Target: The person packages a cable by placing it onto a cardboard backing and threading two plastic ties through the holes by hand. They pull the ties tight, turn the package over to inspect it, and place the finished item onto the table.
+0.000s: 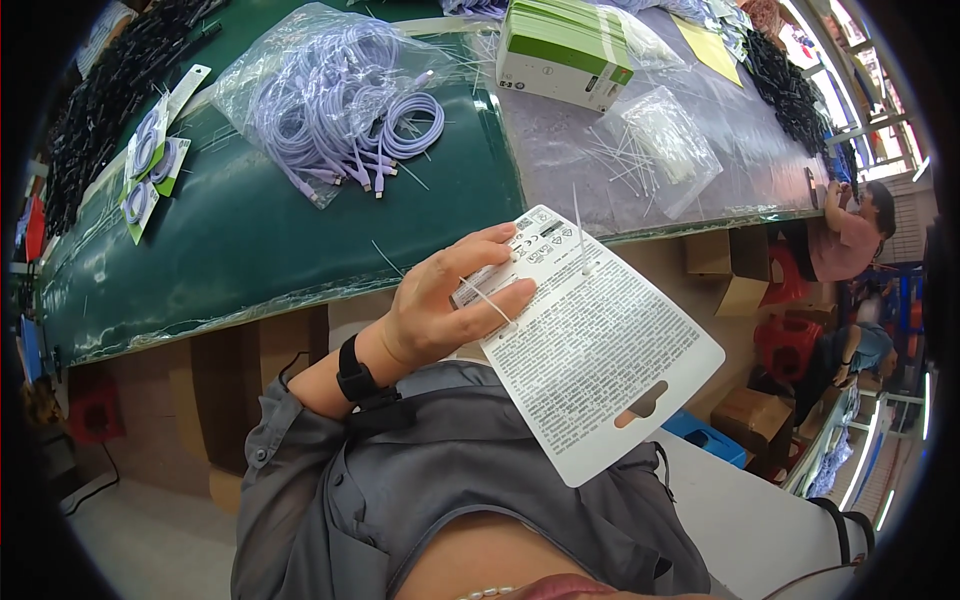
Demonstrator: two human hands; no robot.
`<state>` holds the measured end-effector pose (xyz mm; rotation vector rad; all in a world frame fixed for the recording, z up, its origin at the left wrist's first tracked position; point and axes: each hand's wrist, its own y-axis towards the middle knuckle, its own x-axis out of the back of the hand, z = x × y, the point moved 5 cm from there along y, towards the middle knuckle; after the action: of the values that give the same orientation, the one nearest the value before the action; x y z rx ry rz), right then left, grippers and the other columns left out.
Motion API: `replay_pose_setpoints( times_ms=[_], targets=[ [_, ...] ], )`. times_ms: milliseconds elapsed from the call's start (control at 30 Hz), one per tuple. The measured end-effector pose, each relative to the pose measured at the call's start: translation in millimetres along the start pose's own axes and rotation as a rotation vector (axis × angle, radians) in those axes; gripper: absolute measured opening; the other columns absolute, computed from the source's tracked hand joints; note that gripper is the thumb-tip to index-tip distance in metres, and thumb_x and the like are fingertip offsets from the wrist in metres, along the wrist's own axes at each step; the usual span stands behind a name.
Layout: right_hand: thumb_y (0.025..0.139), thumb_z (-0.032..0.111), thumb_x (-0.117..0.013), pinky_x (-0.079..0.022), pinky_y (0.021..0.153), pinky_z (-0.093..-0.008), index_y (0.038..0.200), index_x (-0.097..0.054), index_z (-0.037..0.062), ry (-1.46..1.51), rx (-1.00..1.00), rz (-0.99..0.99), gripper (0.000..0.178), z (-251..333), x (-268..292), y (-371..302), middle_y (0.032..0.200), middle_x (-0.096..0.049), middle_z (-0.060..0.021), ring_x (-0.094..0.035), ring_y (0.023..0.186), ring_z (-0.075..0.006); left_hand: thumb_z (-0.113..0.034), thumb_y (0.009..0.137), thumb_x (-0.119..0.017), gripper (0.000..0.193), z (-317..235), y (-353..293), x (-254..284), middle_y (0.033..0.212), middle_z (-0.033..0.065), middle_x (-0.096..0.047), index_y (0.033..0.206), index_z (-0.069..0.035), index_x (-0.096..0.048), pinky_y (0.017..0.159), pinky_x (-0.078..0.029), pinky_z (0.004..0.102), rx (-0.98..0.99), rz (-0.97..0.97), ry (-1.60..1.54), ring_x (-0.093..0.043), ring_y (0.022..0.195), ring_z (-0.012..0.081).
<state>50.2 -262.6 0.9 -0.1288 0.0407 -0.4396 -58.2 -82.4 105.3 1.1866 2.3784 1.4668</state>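
Note:
My left hand (440, 300), with a black band on the wrist, is closed on the edge of a white backing card (610, 350). Its thumb and fingertips press on the printed face near the upper left. The card is tilted and has a hanging slot at its lower right end. One white cable tie (490, 302) passes through a hole beside my thumb. Another cable tie (580, 235) stands up from a second hole. What lies behind the card is hidden, and my right hand does not show.
A plastic bag of lilac cables (330, 100) lies on the green tabletop (230, 255). Carded cables (150, 165) sit at left. A box of green-edged cards (565, 55) and a bag of cable ties (665, 150) are at right. Co-workers (850, 235) sit far right.

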Motion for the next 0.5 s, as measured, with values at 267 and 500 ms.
replay_pose_setpoints(
  times_ms=[267,500],
  targets=[
    [0.094,0.027,-0.056,-0.035,0.104,-0.0326,0.141,-0.031,0.0045,-0.181,-0.031,0.094,0.058,1.8,-2.1,3.6,0.138,-0.043,-0.0121,-0.044,0.124,-0.0234,0.007,0.071,-0.071,0.036,1.7,-1.1,-0.6,0.112,0.0166,-0.052,0.103,-0.006,-0.064,0.088,-0.053,0.0409,-0.028,-0.022,0.059,-0.058,0.108,0.0393],
    [0.094,0.025,-0.056,-0.037,0.1,-0.0318,0.137,-0.035,0.0037,-0.187,0.084,0.085,0.053,14.3,-3.6,6.0,0.133,-0.045,-0.0118,-0.046,0.12,-0.0223,-0.005,0.066,-0.075,0.039,-1.4,2.8,1.6,0.106,0.0113,-0.054,0.103,-0.012,-0.067,0.078,-0.058,0.036,-0.08,-0.075,0.15,-0.063,0.102,0.0345]
  ],
)
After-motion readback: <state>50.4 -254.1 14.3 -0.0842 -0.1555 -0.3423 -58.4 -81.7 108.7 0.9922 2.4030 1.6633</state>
